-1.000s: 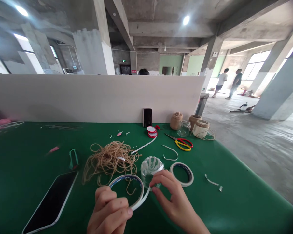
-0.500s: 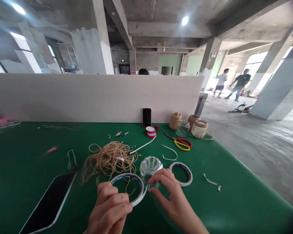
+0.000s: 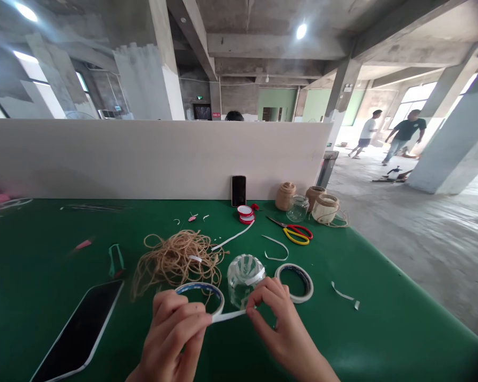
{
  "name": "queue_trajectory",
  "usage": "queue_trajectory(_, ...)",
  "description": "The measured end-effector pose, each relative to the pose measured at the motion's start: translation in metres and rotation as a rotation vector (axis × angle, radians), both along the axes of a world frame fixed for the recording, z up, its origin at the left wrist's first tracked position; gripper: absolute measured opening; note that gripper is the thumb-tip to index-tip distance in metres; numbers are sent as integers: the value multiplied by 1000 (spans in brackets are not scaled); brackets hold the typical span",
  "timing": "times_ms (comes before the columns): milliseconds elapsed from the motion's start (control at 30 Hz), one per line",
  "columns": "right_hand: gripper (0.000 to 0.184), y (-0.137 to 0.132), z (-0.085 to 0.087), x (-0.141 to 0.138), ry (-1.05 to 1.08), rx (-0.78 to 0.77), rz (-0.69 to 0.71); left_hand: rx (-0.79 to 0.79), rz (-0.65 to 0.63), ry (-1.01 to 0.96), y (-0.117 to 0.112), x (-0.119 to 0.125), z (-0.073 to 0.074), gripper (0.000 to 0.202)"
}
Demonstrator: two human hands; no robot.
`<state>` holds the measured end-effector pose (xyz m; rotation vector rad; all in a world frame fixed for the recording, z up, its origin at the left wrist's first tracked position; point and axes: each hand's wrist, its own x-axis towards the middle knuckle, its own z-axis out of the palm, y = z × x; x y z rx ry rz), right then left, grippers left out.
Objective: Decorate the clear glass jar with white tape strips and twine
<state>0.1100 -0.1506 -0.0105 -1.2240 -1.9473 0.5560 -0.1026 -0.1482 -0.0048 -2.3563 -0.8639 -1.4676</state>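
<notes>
My left hand is closed on a roll of white tape with a blue-printed inner ring. A narrow tape strip stretches from the roll to my right hand, whose thumb and forefinger pinch its free end. Just behind the strip stands a clear glass jar with pale strips on its side; my right fingers partly cover it. A second tape roll lies flat to the right of the jar. Behind my left hand spreads a loose heap of jute twine.
Yellow-and-red scissors lie beyond the jar. Several jars, some twine-wrapped, stand at the back right. A red-edged tape reel sits before an upright phone. A large phone lies at left. Two people are far right.
My left hand and the tape roll have shifted slightly left, away from my right hand. The tape strip between them is now longer and pulled straight.
</notes>
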Motion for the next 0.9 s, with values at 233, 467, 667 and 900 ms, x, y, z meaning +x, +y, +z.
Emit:
queue_trajectory(233, 11, 8, 6, -8, -196, 131, -224, 10, 225, 365, 36, -3, 6, 21)
queue_trajectory(467, 13, 18, 10, -17, -319, 206, -349, 15, 234, 459, 65, 0, 2, 23)
queue_trajectory(667, 14, 19, 10, -18, -395, 197, -373, -12, 187, 555, 76, 4, 11, 25)
queue_trajectory(900, 13, 23, 13, -18, -467, 188, -395, 48, 205, 621, 82, 7, 13, 27)
